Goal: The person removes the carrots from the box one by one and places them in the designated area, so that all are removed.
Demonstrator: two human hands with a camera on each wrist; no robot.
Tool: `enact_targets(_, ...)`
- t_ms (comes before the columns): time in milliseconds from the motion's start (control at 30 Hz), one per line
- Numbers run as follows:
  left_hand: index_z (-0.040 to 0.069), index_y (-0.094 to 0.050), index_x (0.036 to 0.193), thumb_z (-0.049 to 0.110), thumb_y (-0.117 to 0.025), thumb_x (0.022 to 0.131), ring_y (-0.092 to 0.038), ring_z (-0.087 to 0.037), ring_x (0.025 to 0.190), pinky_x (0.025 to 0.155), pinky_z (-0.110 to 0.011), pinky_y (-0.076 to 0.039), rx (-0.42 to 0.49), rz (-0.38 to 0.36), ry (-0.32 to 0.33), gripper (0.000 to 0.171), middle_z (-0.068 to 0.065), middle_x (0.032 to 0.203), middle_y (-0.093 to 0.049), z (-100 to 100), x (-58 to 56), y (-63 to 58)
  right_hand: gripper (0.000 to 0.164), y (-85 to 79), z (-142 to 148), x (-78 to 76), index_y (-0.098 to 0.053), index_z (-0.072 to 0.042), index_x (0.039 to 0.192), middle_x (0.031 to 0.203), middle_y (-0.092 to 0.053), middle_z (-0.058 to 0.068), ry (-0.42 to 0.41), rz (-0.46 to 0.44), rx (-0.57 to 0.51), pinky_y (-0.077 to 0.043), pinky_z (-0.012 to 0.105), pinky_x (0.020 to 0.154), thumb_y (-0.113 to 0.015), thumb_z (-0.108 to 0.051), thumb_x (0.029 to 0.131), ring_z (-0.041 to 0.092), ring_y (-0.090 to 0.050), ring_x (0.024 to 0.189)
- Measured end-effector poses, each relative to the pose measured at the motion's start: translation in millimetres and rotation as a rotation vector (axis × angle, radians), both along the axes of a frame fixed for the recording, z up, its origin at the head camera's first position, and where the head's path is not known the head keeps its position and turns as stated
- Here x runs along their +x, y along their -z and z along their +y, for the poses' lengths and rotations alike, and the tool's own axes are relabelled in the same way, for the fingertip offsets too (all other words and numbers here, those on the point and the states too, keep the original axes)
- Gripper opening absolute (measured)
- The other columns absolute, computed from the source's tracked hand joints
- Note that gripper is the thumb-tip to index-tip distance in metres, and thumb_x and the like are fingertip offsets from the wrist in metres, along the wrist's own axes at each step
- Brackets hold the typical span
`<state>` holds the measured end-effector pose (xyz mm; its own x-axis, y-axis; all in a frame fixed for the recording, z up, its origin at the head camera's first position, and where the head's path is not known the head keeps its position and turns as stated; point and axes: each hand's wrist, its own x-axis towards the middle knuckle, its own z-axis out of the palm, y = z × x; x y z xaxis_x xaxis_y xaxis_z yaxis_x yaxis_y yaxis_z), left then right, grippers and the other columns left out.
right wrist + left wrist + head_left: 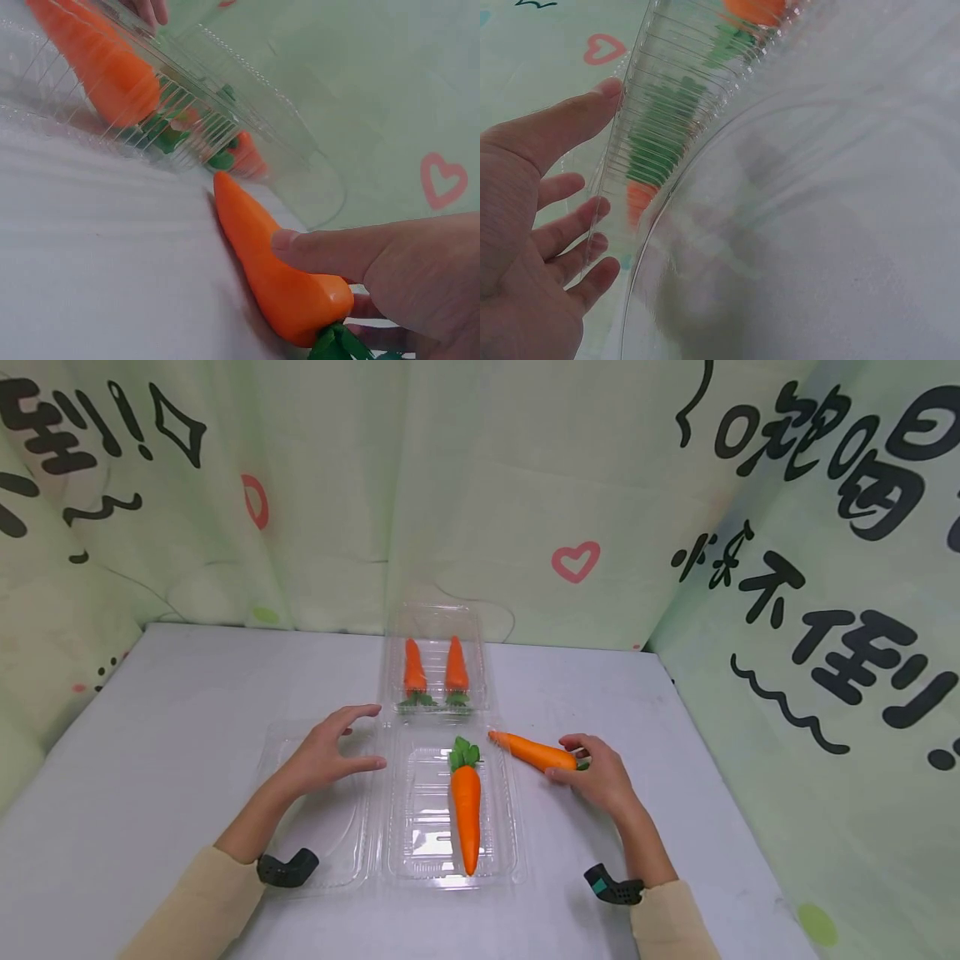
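My right hand (602,777) holds an orange carrot (536,752) near its leafy end, thumb on one side and fingers round the other. That carrot (281,274) lies slantwise on the table, its tip pointing at the container. A second carrot (467,818) rests inside the clear plastic container (420,868), green leaves toward the back. The container's lid (322,852) is folded out to the left. Over the lid, my left hand (330,756) has its fingers spread beside the container's left edge and holds nothing; in the left wrist view the hand (547,217) is at that edge.
Behind stands another clear container (438,627) with two carrots (456,667) inside, leaves toward me. A white table (187,718) carries everything. Printed curtains (480,485) rise along the back and sides.
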<state>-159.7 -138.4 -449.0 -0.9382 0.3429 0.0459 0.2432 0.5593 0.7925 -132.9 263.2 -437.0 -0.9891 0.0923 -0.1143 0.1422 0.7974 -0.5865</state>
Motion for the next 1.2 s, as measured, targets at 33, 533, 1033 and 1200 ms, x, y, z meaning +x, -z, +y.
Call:
enact_targets(33,0.015,-0.042,0.144,0.030,-0.081,0.077,-0.042,-0.035,0.134,0.104,-0.055,-0.044,0.000,0.000,0.000,0.079,-0.012,0.150,-0.043,0.1,0.0,0.0,0.054,-0.3,-0.1,-0.6,-0.058,-0.010,0.127,0.126,-0.058,0.013,-0.009,0.009,0.001,-0.053,0.043,0.095,-0.078,-0.029,0.081,0.029,-0.053,0.108)
enact_targets(533,0.015,-0.042,0.144,0.032,-0.081,0.077,-0.043,-0.035,0.133,0.104,-0.055,-0.045,-0.008,-0.011,-0.011,0.080,-0.011,0.149,-0.042,0.2,-0.3,1.2,0.046,-0.9,-6.3,-1.8,-0.060,-0.010,0.124,0.125,-0.059,0.013,-0.108,0.017,-0.022,-0.052,0.044,0.095,-0.075,-0.021,0.083,0.027,-0.054,0.102)
enact_targets(1033,0.016,-0.042,0.144,0.031,-0.082,0.077,-0.042,-0.035,0.134,0.105,-0.056,-0.044,0.000,-0.003,-0.002,0.080,-0.011,0.149,-0.043,-0.1,-0.2,1.2,0.039,2.7,-3.8,-0.3,-0.062,-0.009,0.121,0.123,-0.060,0.013,-0.130,0.020,0.006,-0.050,0.042,0.095,-0.074,-0.018,0.085,0.025,-0.052,0.100)
enact_targets(1200,0.016,-0.042,0.144,0.032,-0.082,0.077,-0.041,-0.034,0.135,0.105,-0.055,-0.044,-0.002,-0.003,0.002,0.080,-0.011,0.150,-0.042,-0.1,-0.8,1.2,0.039,2.5,-2.4,1.3,-0.062,-0.009,0.121,0.122,-0.060,0.013,-0.138,0.029,0.011,-0.050,0.042,0.094,-0.074,-0.018,0.084,0.025,-0.053,0.100)
